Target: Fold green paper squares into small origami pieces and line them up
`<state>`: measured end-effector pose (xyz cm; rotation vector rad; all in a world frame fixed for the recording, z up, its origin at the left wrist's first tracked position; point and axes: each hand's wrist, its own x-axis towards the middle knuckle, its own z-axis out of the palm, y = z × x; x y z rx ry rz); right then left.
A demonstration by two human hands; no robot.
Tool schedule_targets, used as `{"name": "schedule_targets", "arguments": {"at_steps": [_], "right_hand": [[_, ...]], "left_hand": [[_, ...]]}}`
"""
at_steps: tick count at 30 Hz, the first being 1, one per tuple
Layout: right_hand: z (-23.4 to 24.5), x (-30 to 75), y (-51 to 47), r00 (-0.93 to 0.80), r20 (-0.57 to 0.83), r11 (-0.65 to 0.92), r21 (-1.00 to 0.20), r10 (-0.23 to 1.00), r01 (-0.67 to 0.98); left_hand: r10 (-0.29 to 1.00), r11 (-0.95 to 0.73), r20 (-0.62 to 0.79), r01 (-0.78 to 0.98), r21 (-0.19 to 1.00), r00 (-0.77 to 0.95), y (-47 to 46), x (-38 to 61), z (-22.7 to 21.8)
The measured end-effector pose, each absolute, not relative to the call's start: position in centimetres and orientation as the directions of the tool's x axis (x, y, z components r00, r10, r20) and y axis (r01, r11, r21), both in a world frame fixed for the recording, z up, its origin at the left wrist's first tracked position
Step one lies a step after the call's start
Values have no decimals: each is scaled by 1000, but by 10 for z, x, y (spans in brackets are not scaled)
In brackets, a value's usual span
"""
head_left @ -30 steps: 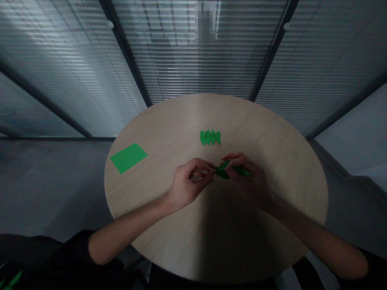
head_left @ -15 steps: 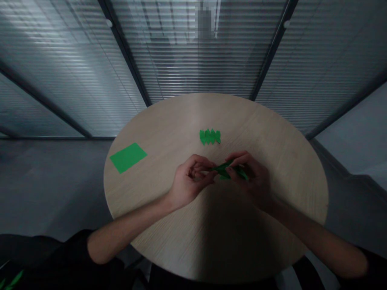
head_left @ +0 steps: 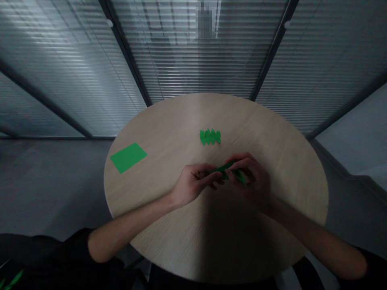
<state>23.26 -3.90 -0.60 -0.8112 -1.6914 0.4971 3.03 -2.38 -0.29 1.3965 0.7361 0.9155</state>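
Observation:
Between my two hands is a folded piece of green paper (head_left: 240, 176), held just above the table and partly hidden by fingers. My left hand (head_left: 195, 181) is closed on its left end, thumb toward me. On the other side my right hand (head_left: 252, 177) pinches the paper with thumb and fingers, and a green flap shows under its palm. Just beyond the hands lies a zigzag-edged green folded paper piece (head_left: 210, 137). A flat green paper sheet (head_left: 128, 158) rests at the table's left side.
The round wooden table (head_left: 169, 121) fills the middle of the view. Behind it stand glass panels with blinds (head_left: 199, 68) and dark frames. A shadow falls across the table's near part. Something green and leaf-like (head_left: 15, 278) shows at the lower left corner.
My left hand has shifted slightly down and toward the right hand, taking the paper's left part further between its fingers. The paper is turned a little. The things on the table have not moved.

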Motion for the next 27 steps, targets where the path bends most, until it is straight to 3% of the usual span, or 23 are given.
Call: {"name": "schedule_targets", "arguments": {"at_steps": [11, 27], "right_hand": [[-6, 233, -38, -91, 573, 579, -792, 815, 195], [-3, 232, -38, -98, 587, 592, -773, 804, 227]], "left_hand": [[876, -52, 84, -80, 995, 475, -26, 32, -2], [856, -67, 119, -121, 990, 503, -26, 31, -2]]}}
